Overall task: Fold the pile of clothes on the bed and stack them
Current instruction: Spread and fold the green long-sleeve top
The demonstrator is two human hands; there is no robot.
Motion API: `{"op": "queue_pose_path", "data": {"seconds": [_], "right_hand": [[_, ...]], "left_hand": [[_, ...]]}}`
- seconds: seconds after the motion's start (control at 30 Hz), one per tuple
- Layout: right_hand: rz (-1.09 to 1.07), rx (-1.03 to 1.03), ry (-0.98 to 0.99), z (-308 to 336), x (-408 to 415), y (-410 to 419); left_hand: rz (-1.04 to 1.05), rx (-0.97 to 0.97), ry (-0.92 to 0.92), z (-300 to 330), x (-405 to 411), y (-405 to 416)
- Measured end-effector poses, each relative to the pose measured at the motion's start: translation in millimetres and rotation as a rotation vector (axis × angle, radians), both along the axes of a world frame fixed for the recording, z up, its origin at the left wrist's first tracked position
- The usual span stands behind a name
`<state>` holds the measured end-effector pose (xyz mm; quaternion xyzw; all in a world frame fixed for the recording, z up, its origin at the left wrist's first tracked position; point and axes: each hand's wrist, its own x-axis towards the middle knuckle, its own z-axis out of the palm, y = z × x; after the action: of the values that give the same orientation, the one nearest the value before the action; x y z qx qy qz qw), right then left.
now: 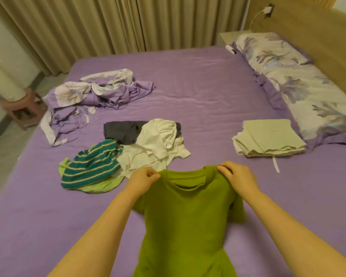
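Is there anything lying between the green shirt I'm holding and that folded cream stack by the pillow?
Nothing visible. Both hands, left and right, pinch the green T-shirt at its shoulders. Only bare purple sheet lies between it and the folded cream stack; a white strip trails from the stack's near edge.

No words, labels, brand marks, numbers or signs are showing clearly enough to read anywhere in this view. The folded cream cloth (269, 138), lying just beside the flowered pillow (300, 86), is carrying a faint dark line on its top face, but it is too small and blurred to tell whether it is lettering.
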<state>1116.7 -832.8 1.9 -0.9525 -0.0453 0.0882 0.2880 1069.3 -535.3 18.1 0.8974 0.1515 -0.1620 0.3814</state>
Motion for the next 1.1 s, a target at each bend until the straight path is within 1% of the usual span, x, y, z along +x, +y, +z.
{"op": "queue_pose_path", "data": {"seconds": [0.17,0.33,0.47,0.57,0.67,0.73,0.83,0.93,1.0,1.1], "right_hand": [[0.015,0.007,0.111,-72.3,40.1,3.3],[-0.012,0.004,0.157,-114.5,80.3,10.1],[-0.006,0.011,0.163,-126.4,117.9,19.1],[-0.016,0.021,0.110,-126.4,147.6,27.1],[-0.068,0.043,0.047,-125.6,177.3,36.6],[-0.096,0.034,0.036,-130.8,192.9,42.6],[-0.108,0.004,0.064,-150.2,202.6,51.6],[-0.112,-0.004,0.120,-175.5,199.8,60.6],[-0.120,-0.005,0.149,-185.9,195.5,63.4],[-0.161,-0.018,0.156,-196.4,197.3,68.3]], "left_hand": [[0.071,0.035,0.094,-69.5,27.1,0.4],[0.126,0.066,0.112,-108.9,57.6,9.5],[0.155,0.057,0.074,-121.8,88.4,19.2],[0.170,0.073,0.019,-127.0,118.8,28.0],[0.224,0.058,-0.063,-134.9,152.0,37.4],[0.228,0.049,-0.083,-145.5,170.7,42.4],[0.217,0.049,-0.073,-169.7,187.2,47.6],[0.189,0.072,-0.011,-195.9,192.6,52.8],[0.171,0.079,0.028,-206.9,192.0,55.0],[0.151,0.064,0.038,-216.5,194.0,62.7]]}}
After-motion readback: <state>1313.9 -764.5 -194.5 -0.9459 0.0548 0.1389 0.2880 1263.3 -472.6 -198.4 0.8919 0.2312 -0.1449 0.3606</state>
